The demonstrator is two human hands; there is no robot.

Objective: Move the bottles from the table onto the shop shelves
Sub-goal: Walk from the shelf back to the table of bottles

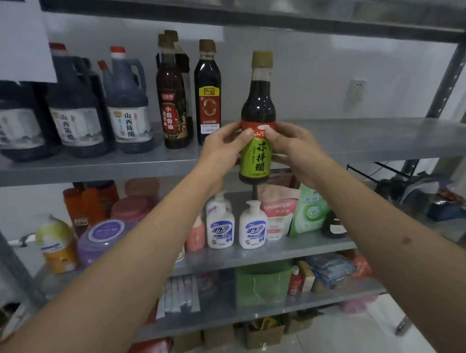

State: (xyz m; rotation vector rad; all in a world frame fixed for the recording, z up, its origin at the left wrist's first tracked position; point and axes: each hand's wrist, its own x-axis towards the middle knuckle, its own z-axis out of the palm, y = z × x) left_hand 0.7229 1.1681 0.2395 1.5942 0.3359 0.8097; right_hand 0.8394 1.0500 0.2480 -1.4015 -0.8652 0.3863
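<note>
Holding the vinegar bottle (257,128) upright, the left hand (220,153) and right hand (294,153) are curled round its label from either side, thumbs pressed on the front. The bottle is carried in front of the shelf (357,140) edge, with its base below the level of the shelf surface and not yet set down. It is positioned just right of the red-label bottle (208,92), which stands on the shelf beside the sesame oil bottle (172,99).

The following risks are judged from this position:
- If the bottle is pushed forward before being raised, its base may be struck against the shelf edge and the grip jarred.
- If it is placed too far toward the red-label bottle, that bottle may be knocked over, and the sesame oil bottle with it.
- If it is released near the shelf edge, it may tip off and fall.
</note>
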